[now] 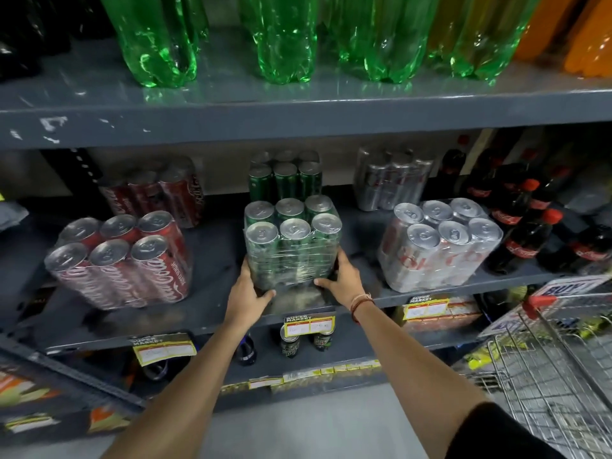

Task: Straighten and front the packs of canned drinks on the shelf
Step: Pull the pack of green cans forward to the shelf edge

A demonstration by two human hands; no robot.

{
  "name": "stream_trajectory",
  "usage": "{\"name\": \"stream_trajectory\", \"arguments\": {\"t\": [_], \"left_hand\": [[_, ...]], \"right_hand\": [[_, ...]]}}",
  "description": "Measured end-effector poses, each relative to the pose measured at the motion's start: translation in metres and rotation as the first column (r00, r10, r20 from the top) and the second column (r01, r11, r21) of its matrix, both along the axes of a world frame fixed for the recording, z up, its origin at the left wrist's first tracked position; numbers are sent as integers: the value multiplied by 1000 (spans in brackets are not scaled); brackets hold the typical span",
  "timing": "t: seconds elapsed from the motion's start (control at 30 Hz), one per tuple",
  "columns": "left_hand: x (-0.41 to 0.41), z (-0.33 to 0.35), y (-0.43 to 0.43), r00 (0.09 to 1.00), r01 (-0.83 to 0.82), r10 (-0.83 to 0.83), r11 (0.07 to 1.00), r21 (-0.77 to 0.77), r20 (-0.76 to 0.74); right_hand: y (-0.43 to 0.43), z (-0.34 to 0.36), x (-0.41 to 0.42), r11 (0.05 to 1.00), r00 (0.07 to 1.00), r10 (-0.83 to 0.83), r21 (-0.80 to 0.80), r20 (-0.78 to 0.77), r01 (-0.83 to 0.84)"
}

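A shrink-wrapped pack of green cans [291, 240] stands in the middle of the grey shelf [212, 313], a little back from its front edge. My left hand [246, 293] grips its lower left side and my right hand [344, 279] grips its lower right corner. A red cola can pack [122, 260] sits to the left, turned at an angle. A silver can pack [437, 246] sits to the right, also skewed. Behind them stand a second red pack [159, 193], a second green pack [286, 177] and a second silver pack [390, 180].
Small cola bottles with red caps [530, 226] fill the shelf's right end. Large green bottles [288, 38] stand on the shelf above. Yellow price tags [309, 324] hang on the shelf edge. A wire shopping trolley [556, 366] is at the lower right.
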State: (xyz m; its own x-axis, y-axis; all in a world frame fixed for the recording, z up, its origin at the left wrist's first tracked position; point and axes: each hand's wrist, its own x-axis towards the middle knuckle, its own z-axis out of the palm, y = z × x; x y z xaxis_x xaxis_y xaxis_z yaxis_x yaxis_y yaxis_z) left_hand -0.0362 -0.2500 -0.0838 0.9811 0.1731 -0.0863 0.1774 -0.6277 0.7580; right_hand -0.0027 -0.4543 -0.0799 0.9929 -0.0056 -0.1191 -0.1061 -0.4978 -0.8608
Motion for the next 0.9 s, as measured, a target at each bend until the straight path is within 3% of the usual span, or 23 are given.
{"name": "stream_trajectory", "arguments": {"t": [0.37,0.9], "left_hand": [[-31,-5,3,990,133,-136,986,99,29],[-46,-9,1,984,84,-109,981,174,144]], "right_hand": [[-13,-6,-38,999,998,-24,34,58,22],[-20,-11,-53,998,994,-28,66,106,21]]}}
